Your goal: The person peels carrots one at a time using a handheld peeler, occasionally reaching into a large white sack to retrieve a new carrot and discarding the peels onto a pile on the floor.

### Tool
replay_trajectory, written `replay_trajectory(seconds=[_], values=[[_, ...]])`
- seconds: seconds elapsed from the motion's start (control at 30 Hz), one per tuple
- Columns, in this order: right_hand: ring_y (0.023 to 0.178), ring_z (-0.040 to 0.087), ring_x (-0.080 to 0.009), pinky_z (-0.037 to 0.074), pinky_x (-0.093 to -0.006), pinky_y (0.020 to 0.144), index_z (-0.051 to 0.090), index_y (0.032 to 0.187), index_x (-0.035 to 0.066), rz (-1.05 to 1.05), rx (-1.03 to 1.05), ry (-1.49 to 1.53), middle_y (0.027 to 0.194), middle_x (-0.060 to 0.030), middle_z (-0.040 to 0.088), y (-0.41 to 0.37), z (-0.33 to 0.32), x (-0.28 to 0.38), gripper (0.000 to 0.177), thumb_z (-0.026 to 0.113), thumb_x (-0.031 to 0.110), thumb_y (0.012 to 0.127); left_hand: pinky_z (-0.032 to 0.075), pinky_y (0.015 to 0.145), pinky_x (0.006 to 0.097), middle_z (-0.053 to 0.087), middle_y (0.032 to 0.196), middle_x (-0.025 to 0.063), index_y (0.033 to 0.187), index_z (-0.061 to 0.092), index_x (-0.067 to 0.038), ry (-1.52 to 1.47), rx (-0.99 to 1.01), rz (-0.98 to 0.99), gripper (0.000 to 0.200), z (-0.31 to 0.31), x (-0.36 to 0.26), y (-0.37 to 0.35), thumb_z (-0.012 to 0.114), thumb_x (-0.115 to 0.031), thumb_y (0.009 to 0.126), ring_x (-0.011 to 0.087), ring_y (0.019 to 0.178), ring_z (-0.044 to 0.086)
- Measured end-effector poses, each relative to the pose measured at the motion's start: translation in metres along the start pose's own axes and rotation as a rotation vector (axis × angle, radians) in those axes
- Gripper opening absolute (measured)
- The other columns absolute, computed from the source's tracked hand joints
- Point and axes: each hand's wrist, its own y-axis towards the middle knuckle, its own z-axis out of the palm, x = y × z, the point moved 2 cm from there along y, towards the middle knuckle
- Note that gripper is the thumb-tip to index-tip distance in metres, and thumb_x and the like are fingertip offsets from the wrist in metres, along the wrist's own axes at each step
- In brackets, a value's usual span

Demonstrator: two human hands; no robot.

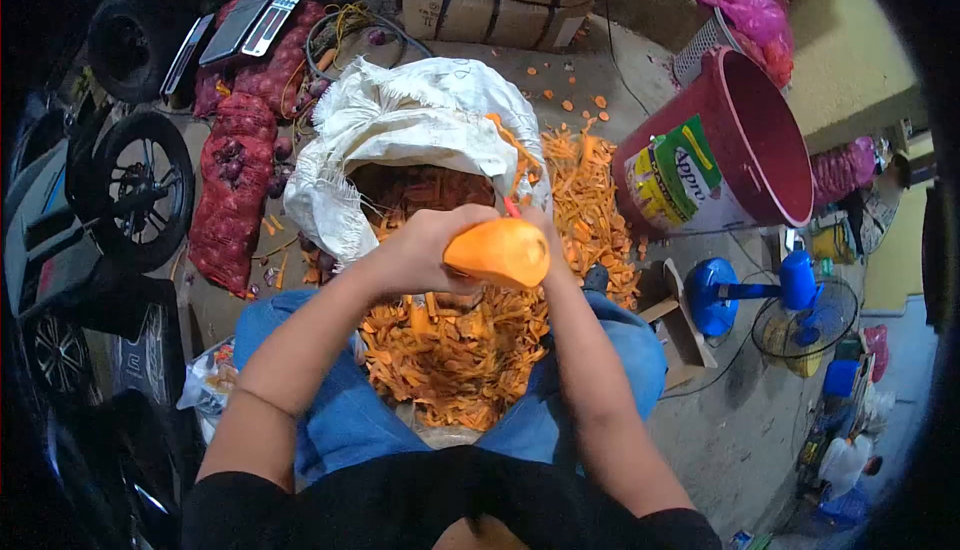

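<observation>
My left hand [430, 250] is wrapped round a large peeled carrot [500, 253], whose blunt end points toward me. Close against the carrot's far right side is my right hand [545, 235], its fingers mostly hidden. A small red peeler [512, 208] shows at that hand, only partly visible. Just beyond the hands, a white woven sack [430, 100] lies with its mouth toward me and orange pieces inside. Between my legs spreads a thick heap of carrot peelings [450, 360], with more peelings [585, 210] to the sack's right.
To the right stand a tilted maroon bucket [700, 150], an open cardboard box [680, 320] and a blue fan [790, 295]. Red net sacks of onions [235, 190] lie left, with a scale [255, 25] above. Taped cartons [490, 15] are at the back; a wheel [145, 190] stands far left.
</observation>
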Motion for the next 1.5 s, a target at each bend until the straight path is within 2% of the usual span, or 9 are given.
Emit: replay_trajectory(seconds=[0.1,0.17,0.23,0.33,0.57,0.87,1.27,1.33,1.5], values=[[0.073,0.054,-0.0348,0.043,-0.0400,0.064,0.058,0.075,0.001,-0.202,-0.087,0.107,0.075,-0.0225,0.055,0.004,0.036,-0.005,0.025,0.048,0.023,0.069,0.042,0.073,0.0286,0.055,0.089,0.0129,0.102,0.043,-0.005,-0.043,-0.210,-0.055,0.054,-0.008,0.016,0.003,0.069,-0.015,0.056,0.0197,0.084,0.055],[0.072,0.054,-0.0351,0.042,-0.0398,0.064,0.057,0.074,-0.001,-0.191,0.013,0.018,0.074,-0.0224,0.055,0.011,0.043,0.006,0.025,0.049,0.022,0.069,0.039,0.078,0.0276,0.052,0.098,0.0078,0.108,0.039,-0.004,-0.183,-0.276,-0.118,0.059,-0.016,0.026,0.004,0.070,-0.014,0.058,0.0143,0.090,0.050],[0.071,0.053,-0.0351,0.041,-0.0390,0.063,0.056,0.074,-0.001,-0.067,0.201,0.251,0.072,-0.0215,0.055,-0.004,0.033,0.026,0.024,0.050,0.022,0.070,0.037,0.081,0.0274,0.048,0.103,0.0056,0.112,0.035,-0.004,-0.434,-0.340,-0.189,0.065,-0.012,0.035,0.004,0.070,-0.011,0.058,0.0133,0.094,0.047],[0.069,0.054,-0.0318,0.041,-0.0368,0.062,0.055,0.076,-0.001,-0.057,0.154,0.356,0.070,-0.0193,0.055,-0.007,0.023,0.036,0.022,0.051,0.020,0.070,0.035,0.083,0.0274,0.046,0.106,0.0046,0.114,0.033,-0.004,-0.654,-0.346,-0.257,0.068,-0.011,0.033,0.000,0.070,-0.007,0.058,0.0129,0.097,0.044],[0.060,0.052,-0.0281,0.039,-0.0343,0.056,0.055,0.079,0.001,-0.142,-0.039,0.573,0.064,-0.0162,0.054,-0.022,-0.028,0.047,0.019,0.049,0.018,0.075,0.035,0.083,0.0266,0.047,0.104,0.0049,0.110,0.037,-0.004,-0.443,-0.334,-0.167,0.063,-0.014,0.034,0.004,0.070,-0.006,0.057,0.0119,0.095,0.045],[0.061,0.051,-0.0346,0.039,-0.0383,0.054,0.052,0.079,0.003,-0.451,-0.237,-0.039,0.062,-0.0192,0.051,-0.068,-0.077,0.066,0.015,0.052,0.015,0.069,0.039,0.077,0.0266,0.053,0.092,0.0084,0.102,0.043,-0.001,-0.267,-0.231,-0.224,0.053,-0.018,0.038,0.011,0.067,-0.012,0.057,0.0139,0.086,0.051],[0.060,0.053,-0.0340,0.042,-0.0418,0.055,0.050,0.072,0.004,-0.468,-0.250,-0.121,0.061,-0.0179,0.053,-0.064,-0.081,0.061,0.014,0.053,0.011,0.060,0.036,0.081,0.0254,0.050,0.100,0.0050,0.111,0.039,-0.002,-0.219,-0.045,-0.220,0.062,-0.010,0.043,0.012,0.068,-0.011,0.056,0.0110,0.091,0.046],[0.060,0.053,-0.0340,0.042,-0.0416,0.055,0.050,0.071,0.004,-0.466,-0.260,-0.118,0.061,-0.0179,0.053,-0.061,-0.076,0.058,0.014,0.054,0.010,0.060,0.040,0.074,0.0260,0.054,0.090,0.0107,0.105,0.043,-0.001,-0.238,-0.064,-0.145,0.057,-0.009,0.041,0.011,0.068,-0.013,0.055,0.0153,0.082,0.053],[0.060,0.053,-0.0340,0.042,-0.0408,0.055,0.050,0.071,0.004,-0.454,-0.253,-0.073,0.061,-0.0181,0.053,-0.061,-0.074,0.061,0.013,0.054,0.009,0.060,0.040,0.073,0.0245,0.055,0.088,0.0091,0.102,0.043,-0.001,-0.045,-0.024,-0.167,0.054,-0.013,0.028,0.008,0.067,-0.012,0.056,0.0119,0.081,0.053]])
